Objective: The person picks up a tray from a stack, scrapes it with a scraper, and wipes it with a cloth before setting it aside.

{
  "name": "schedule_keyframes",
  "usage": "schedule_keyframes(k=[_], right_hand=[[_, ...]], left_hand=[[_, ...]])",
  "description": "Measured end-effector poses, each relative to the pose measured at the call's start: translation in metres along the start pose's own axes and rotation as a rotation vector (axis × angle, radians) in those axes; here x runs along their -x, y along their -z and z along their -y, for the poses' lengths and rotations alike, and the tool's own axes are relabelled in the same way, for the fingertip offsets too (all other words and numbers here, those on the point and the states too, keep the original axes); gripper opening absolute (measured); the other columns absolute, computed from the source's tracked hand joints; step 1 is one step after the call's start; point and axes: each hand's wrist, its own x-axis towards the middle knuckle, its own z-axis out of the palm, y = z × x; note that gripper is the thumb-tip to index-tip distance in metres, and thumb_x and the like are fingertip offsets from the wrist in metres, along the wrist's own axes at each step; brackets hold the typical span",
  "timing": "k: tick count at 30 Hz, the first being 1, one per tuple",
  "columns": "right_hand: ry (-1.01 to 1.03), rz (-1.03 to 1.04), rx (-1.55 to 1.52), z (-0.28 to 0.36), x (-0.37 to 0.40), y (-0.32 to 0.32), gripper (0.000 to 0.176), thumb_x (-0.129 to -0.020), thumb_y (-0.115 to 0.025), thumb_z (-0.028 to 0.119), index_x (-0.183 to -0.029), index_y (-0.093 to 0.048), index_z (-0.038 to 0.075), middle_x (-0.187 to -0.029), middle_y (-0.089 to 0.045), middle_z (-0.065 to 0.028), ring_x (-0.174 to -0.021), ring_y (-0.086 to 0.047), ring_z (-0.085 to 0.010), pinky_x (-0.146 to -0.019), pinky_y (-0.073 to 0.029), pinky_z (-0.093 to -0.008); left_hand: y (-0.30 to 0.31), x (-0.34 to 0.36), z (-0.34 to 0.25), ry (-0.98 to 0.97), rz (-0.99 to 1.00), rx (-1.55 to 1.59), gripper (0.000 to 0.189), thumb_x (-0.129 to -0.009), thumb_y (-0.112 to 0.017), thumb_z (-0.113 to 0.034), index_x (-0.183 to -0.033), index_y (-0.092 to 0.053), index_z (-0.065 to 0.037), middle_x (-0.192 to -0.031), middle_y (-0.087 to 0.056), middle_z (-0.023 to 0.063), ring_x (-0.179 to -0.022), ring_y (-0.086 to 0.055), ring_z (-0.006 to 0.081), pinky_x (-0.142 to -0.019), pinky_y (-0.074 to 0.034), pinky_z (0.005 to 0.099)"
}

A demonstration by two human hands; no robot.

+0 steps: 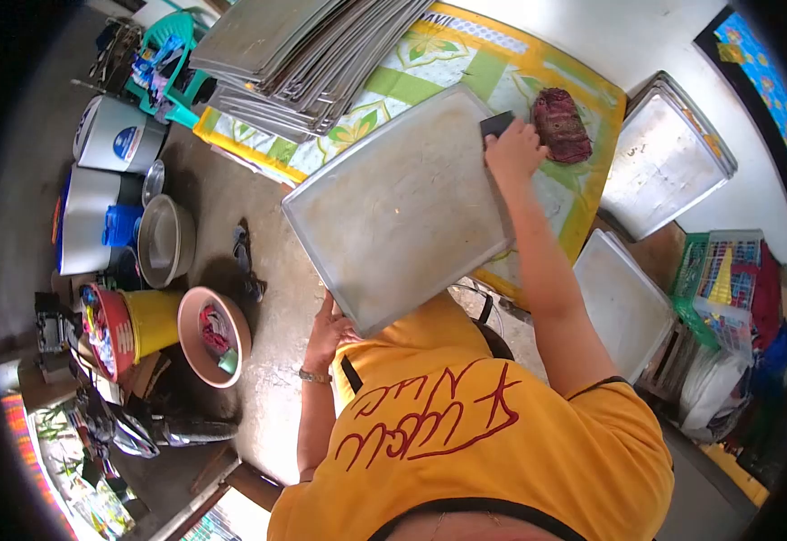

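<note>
A flat grey metal baking tray (402, 207) with a raised rim lies tilted in front of me, partly over the table and partly over my lap. My left hand (326, 335) grips its near left corner, some fingers hidden beneath. On the tray's far right edge, my right hand (514, 155) is closed on a small dark block (496, 124), which looks like a scouring sponge. Just right of that hand, a folded dark red cloth (562, 124) rests on the table. Many similar trays form a tall stack (294, 54) at the table's far left.
The table (479, 77) has a green and yellow patterned cover. More trays (668, 162) lean against the right wall, with another tray (623, 302) below. Plastic crates (727, 279) stand at right. A pink basin (215, 338), yellow bucket (150, 323) and grey basin (166, 239) occupy the left floor.
</note>
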Motion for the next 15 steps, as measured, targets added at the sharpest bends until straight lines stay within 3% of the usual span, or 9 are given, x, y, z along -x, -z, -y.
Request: schedule_keyframes(k=[3, 5, 7, 10, 12, 15], right_hand=[[0.159, 0.161, -0.121, 0.025, 0.023, 0.005, 0.063, -0.078, -0.071, 0.040, -0.124, -0.050, 0.002, -0.109, -0.059, -0.0146, -0.105, -0.057, -0.0306, -0.087, -0.039, -0.0509], [0.526, 0.060, -0.220, 0.061, 0.090, -0.019, 0.066, -0.078, -0.071, 0.039, -0.129, -0.049, 0.003, -0.108, -0.058, -0.0143, -0.107, -0.055, -0.0295, -0.090, -0.037, -0.0501], [0.709, 0.387, -0.268, 0.085, 0.133, 0.011, 0.071, -0.078, -0.071, 0.040, -0.134, -0.047, 0.003, -0.110, -0.059, -0.0138, -0.109, -0.054, -0.0289, -0.095, -0.035, -0.0508], [0.471, -0.030, -0.328, 0.056, 0.092, -0.029, 0.064, -0.078, -0.071, 0.039, -0.127, -0.051, 0.003, -0.109, -0.060, -0.0130, -0.108, -0.055, -0.0284, -0.094, -0.037, -0.0491], [0.031, 0.088, -0.071, 0.031, 0.025, 0.001, 0.054, -0.077, -0.072, 0.038, -0.117, -0.056, 0.005, -0.107, -0.060, -0.0132, -0.104, -0.057, -0.0290, -0.092, -0.037, -0.0500], [0.070, 0.134, -0.119, 0.037, 0.039, -0.002, 0.047, -0.077, -0.072, 0.038, -0.108, -0.058, 0.006, -0.105, -0.061, -0.0136, -0.102, -0.058, -0.0301, -0.090, -0.039, -0.0498]], left_hand=[[-0.003, -0.001, -0.003, 0.003, -0.002, 0.026, 0.089, -0.082, -0.049, 0.007, -0.154, -0.001, -0.014, -0.086, -0.067, 0.0134, -0.062, -0.068, 0.0188, -0.057, -0.058, 0.0282], [0.002, -0.005, 0.002, -0.017, 0.008, 0.014, 0.089, -0.082, -0.050, 0.007, -0.154, -0.001, -0.014, -0.084, -0.067, 0.0133, -0.062, -0.068, 0.0190, -0.057, -0.058, 0.0281], [0.003, -0.005, 0.004, -0.009, 0.004, 0.022, 0.088, -0.083, -0.049, 0.008, -0.153, 0.000, -0.011, -0.082, -0.067, 0.0141, -0.063, -0.068, 0.0205, -0.057, -0.059, 0.0298], [0.003, -0.007, 0.001, -0.007, 0.003, 0.031, 0.089, -0.082, -0.050, 0.008, -0.153, 0.000, -0.010, -0.081, -0.067, 0.0143, -0.064, -0.069, 0.0210, -0.058, -0.060, 0.0304], [0.002, -0.004, 0.001, -0.029, 0.025, 0.090, 0.090, -0.082, -0.052, 0.007, -0.153, -0.001, -0.010, -0.082, -0.067, 0.0142, -0.064, -0.069, 0.0204, -0.058, -0.059, 0.0300], [0.002, -0.004, -0.002, -0.029, 0.017, 0.038, 0.089, -0.082, -0.051, 0.006, -0.153, -0.001, -0.009, -0.081, -0.066, 0.0129, -0.062, -0.067, 0.0178, -0.057, -0.058, 0.0274]])
